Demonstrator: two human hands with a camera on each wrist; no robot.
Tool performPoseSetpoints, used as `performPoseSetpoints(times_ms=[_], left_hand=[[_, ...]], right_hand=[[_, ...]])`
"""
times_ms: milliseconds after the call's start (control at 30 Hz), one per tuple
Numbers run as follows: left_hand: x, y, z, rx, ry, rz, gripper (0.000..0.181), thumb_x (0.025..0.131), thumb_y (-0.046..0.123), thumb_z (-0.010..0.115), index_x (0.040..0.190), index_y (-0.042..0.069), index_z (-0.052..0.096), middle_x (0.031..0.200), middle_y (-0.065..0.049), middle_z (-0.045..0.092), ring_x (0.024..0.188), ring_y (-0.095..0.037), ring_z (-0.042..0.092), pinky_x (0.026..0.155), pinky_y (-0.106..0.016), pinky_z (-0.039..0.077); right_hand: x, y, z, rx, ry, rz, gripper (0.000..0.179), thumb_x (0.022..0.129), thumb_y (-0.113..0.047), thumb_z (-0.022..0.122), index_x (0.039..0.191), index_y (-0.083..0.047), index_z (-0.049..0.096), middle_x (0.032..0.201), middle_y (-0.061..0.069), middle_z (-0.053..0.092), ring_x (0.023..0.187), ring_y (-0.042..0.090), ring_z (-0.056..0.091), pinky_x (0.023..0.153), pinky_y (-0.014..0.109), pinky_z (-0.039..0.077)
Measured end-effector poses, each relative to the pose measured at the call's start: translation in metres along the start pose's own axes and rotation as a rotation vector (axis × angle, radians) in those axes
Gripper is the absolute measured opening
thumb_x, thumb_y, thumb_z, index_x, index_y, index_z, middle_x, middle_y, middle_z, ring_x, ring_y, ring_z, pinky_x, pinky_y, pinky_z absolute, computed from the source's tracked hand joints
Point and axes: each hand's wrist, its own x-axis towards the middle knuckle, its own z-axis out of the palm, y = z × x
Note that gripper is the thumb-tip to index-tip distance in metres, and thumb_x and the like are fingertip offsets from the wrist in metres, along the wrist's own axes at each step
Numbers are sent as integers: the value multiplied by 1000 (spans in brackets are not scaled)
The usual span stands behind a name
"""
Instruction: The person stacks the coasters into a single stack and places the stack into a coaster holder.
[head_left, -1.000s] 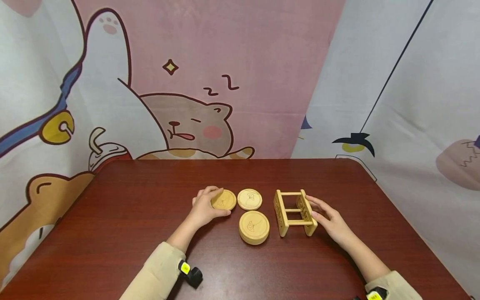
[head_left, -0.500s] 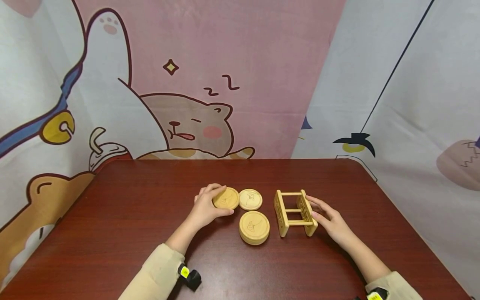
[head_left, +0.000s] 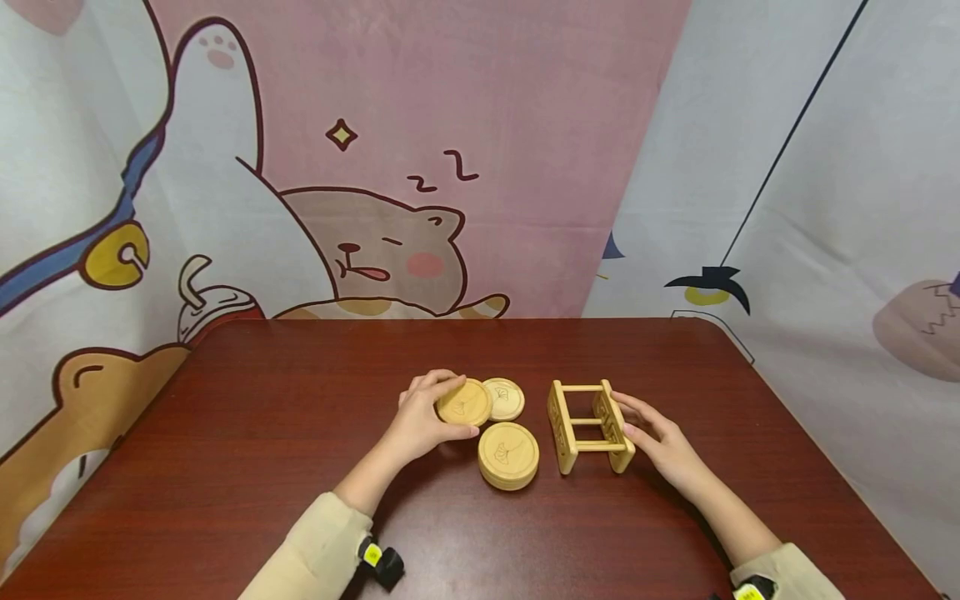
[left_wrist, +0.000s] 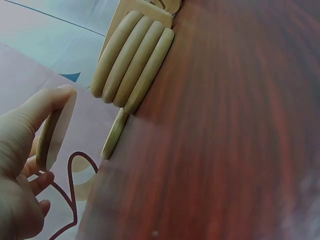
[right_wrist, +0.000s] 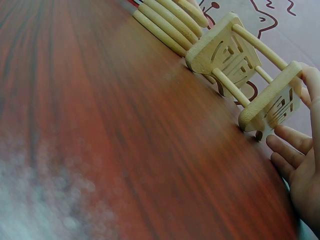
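Observation:
In the head view my left hand [head_left: 426, 418] pinches a round wooden coaster [head_left: 464, 403] by its edge, thumb on the near side. The left wrist view shows this coaster [left_wrist: 54, 131] tilted and raised off the table. It overlaps a paler coaster [head_left: 506, 398] that lies flat behind it. Just nearer stands a stack of several coasters [head_left: 508, 450], the top one marked with a leaf design. My right hand [head_left: 669, 444] touches the outer side of a wooden coaster rack [head_left: 594, 447], whose carved end panels are joined by rods. Between those panels nothing stands.
Everything sits on a dark red-brown wooden table [head_left: 225, 467]. Behind it hangs a cartoon-printed cloth [head_left: 525, 167]. A black wrist camera [head_left: 386, 567] is strapped over the left sleeve. The stack stands close to the rack's left panel.
My left hand has moved right with its coaster, which at first lay apart from the paler one and now partly covers it in view. The right hand and rack have stayed in place.

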Motion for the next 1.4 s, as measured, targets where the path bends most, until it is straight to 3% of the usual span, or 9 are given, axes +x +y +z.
performPoseSetpoints(times_ms=[733,1400], left_hand=[[-6,26,12,-33,-85,62,78,60,34,90,127,6,62,125,-1,55,116,-23,44,90,-45,29],[-12,36,25,-59,-140,116,77,60,33,90,127,8,63,126,3,54,117,-19,42,91,-44,28]], right_hand=[[-1,0,0,-7,-2,9,45,98,-6,53,141,-4,45,123,19,58,107,8,55,83,19,43],[0,2,0,11,-2,0,44,98,-5,52,141,-3,44,123,19,58,107,6,55,83,19,43]])
